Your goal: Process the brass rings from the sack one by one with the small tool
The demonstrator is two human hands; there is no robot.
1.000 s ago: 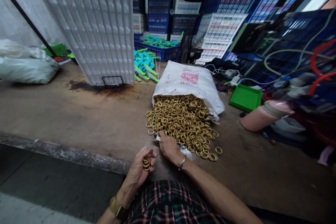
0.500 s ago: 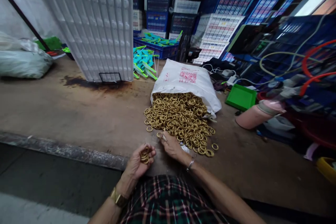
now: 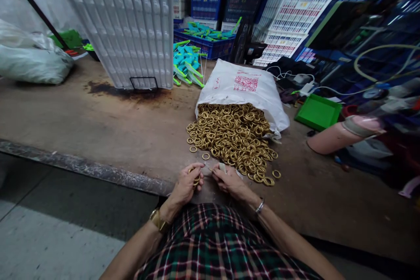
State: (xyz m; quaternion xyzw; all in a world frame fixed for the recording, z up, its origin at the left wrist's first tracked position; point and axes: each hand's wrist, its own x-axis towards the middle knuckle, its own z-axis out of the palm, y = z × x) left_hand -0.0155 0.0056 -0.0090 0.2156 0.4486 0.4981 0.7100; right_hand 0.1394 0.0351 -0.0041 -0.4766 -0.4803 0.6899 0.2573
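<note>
My left hand [image 3: 187, 183] is closed around several gold-coloured rings [image 3: 196, 180], with its thumb and forefinger pressed together at the tips. Just right of it, my right hand [image 3: 231, 182] pinches a slim, pale-handled pointed tool [image 3: 222, 167]; its thin tip points toward my left fingers, and its exact kind is too small to tell. Beyond both hands, a heap of gold-coloured rings [image 3: 234, 140] spills from the mouth of a white woven sack [image 3: 226, 79] with red print. A few single rings [image 3: 205, 156] lie at the heap's near edge.
A ribbed translucent panel [image 3: 131, 30] stands on the worktable [image 3: 82, 127] in a black wire holder. Behind are turquoise and green plastic pieces [image 3: 187, 62] and stacked crates [image 3: 206, 4]. To the right lie a green tray [image 3: 318, 111] and a pink bottle [image 3: 343, 135].
My right hand has drawn back from the heap's edge, and my left hand has turned inward, its fingers closing over the rings. Both hands are now nearly tip to tip. The camera view has shifted.
</note>
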